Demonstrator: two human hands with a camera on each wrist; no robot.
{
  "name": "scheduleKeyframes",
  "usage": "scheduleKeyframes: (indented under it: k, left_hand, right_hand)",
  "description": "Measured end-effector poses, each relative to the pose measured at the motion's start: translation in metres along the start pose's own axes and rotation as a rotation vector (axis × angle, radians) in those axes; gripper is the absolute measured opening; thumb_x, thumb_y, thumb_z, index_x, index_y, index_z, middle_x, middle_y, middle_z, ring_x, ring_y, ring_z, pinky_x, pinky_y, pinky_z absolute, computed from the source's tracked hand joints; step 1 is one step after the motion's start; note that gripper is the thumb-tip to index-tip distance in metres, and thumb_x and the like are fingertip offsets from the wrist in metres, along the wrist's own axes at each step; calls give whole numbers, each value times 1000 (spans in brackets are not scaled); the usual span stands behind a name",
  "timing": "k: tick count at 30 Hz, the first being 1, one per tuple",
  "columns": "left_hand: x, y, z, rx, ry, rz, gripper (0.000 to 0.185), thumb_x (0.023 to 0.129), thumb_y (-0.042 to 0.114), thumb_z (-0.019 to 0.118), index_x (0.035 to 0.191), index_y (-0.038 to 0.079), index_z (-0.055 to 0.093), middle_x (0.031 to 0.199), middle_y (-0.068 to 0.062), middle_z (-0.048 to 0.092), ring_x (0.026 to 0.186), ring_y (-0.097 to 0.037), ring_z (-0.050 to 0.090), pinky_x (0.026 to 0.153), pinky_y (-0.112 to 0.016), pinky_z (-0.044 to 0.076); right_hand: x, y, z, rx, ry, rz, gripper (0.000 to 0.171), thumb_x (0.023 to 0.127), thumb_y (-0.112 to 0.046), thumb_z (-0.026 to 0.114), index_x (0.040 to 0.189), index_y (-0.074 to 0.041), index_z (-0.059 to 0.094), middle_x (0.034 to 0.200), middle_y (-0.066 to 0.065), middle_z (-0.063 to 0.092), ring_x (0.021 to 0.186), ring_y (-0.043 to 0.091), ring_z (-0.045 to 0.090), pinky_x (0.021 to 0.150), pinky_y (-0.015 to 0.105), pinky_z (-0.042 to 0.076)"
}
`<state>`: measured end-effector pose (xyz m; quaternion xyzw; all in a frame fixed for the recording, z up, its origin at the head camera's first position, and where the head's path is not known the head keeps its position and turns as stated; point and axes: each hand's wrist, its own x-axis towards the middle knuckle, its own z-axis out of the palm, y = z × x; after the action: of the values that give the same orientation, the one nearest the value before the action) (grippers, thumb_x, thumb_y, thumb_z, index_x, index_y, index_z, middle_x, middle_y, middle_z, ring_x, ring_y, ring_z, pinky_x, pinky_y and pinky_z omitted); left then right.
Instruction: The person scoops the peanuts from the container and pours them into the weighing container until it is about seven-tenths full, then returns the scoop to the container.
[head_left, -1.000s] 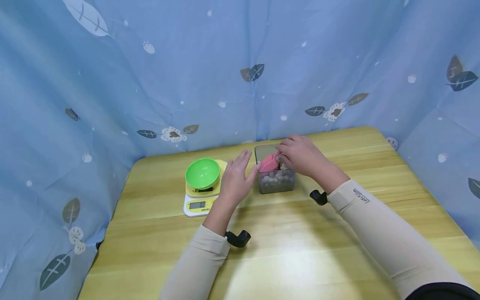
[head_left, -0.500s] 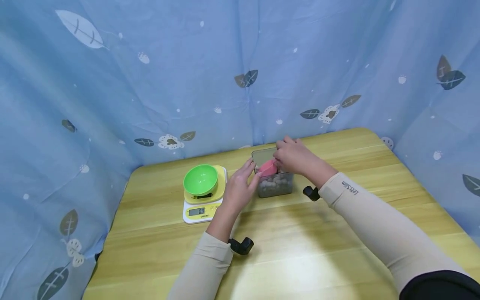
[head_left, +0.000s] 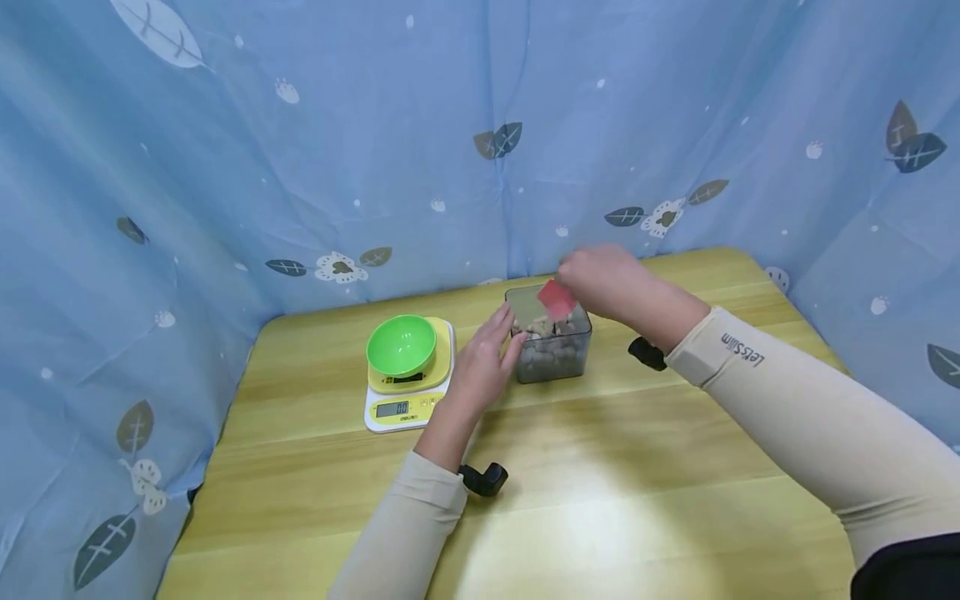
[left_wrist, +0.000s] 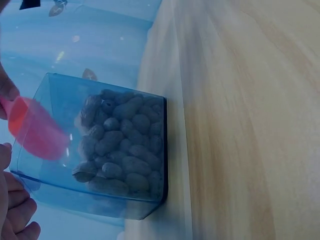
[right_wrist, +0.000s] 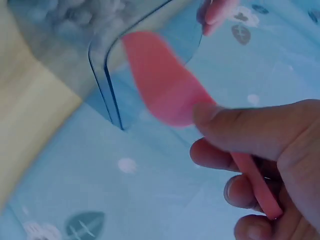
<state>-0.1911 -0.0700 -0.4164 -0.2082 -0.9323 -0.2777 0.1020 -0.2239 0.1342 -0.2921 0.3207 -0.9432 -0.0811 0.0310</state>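
A clear grey plastic box (head_left: pixel 551 358) partly filled with peanuts in the shell (left_wrist: pixel 122 145) stands at the back of the table. My right hand (head_left: pixel 611 283) grips the handle of a pink scoop (right_wrist: pixel 165 80), thumb on top and fingers curled underneath. The scoop's bowl, tilted and blurred in the head view, is at the box's open top, above the peanuts. At the box's left front corner, my left hand (head_left: pixel 480 362) has its fairly straight fingers along the left rim and its thumb near the front. The inside of the scoop is mostly hidden.
Left of the box, a yellow and white kitchen scale (head_left: pixel 401 408) reading 0.0 bears a green bowl (head_left: pixel 401 346). Behind the wooden table (head_left: pixel 585 467) hangs a blue patterned curtain (head_left: pixel 420 150), close to the back edge.
My right hand has raised the scoop from among the peanuts and turned its bowl to a steeper tilt. My left hand has come closer to the box's corner. The scale and bowl stay put.
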Motion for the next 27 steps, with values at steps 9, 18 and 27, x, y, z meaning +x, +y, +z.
scheduleKeyframes:
  k: [9, 18, 27]
  left_hand:
    - [1, -2, 2, -6, 14, 2, 54, 105, 40, 45, 147, 7, 45, 157, -7, 37, 141, -27, 41, 116, -40, 36]
    - [1, -5, 3, 9, 67, 30, 50, 103, 34, 51, 144, 6, 49, 154, -7, 42, 139, -25, 44, 115, -38, 38]
    - [1, -5, 5, 25, 67, 34, 51, 103, 37, 50, 144, 5, 50, 153, -7, 44, 138, -27, 46, 114, -39, 39]
  right_hand:
    - [1, -13, 18, -313, 32, -183, 14, 81, -7, 78, 75, -18, 73, 78, 0, 67, 73, 20, 57, 60, 32, 48]
    - [5, 0, 26, -41, -21, -146, 18, 77, 7, 70, 78, -10, 72, 77, 4, 67, 72, 24, 60, 62, 38, 53]
    - [-1, 14, 28, 245, 46, -121, 15, 74, 7, 70, 71, -7, 69, 70, 2, 65, 63, 20, 57, 58, 35, 50]
